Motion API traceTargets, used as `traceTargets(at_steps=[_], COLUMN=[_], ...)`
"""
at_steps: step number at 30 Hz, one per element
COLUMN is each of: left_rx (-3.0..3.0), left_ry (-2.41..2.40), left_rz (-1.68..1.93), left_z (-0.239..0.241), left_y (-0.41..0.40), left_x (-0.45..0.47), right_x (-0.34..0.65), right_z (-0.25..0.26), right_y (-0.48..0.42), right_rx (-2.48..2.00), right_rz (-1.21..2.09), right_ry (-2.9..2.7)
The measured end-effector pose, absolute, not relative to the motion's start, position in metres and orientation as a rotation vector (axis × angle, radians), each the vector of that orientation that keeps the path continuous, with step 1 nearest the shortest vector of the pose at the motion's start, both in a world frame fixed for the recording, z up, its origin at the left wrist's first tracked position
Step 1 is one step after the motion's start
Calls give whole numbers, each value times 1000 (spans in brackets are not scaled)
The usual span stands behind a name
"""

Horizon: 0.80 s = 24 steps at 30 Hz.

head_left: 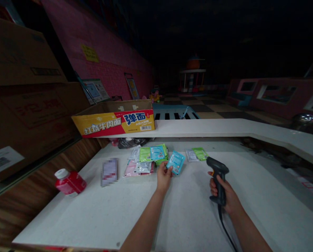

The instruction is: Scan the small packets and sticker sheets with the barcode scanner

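Note:
My left hand pinches the lower edge of a blue packet, which is tilted over the white table. In my right hand is a dark barcode scanner, fingers wrapped round its handle and a cable trailing down from it. The scanner's head points left. Left of the blue packet lies a pile of flat packets in green, blue, white and pink. Between the pile and the scanner, farther back, rest a green packet and a silvery packet.
A pink-red bottle with a white cap lies at the left, near a blurred flat item. A yellow-and-red carton stands on the raised white shelf behind. Large brown boxes are stacked at far left.

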<state>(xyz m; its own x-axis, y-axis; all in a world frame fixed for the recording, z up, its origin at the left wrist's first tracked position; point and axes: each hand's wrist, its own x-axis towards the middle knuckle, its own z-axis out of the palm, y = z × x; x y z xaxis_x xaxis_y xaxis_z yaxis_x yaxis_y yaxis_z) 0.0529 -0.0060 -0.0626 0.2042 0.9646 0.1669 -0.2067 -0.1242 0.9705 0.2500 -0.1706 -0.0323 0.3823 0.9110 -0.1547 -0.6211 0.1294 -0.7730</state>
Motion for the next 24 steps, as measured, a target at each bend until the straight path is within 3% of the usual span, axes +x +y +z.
traceTargets(at_steps=[24], left_rx=[1154], left_ry=[778], left_rz=[1298], left_z=[-62], left_y=[-5], left_x=[50], right_x=[201], right_z=[-6], right_y=[-195], right_rx=[-1309], right_rz=[1246], right_ry=[-733])
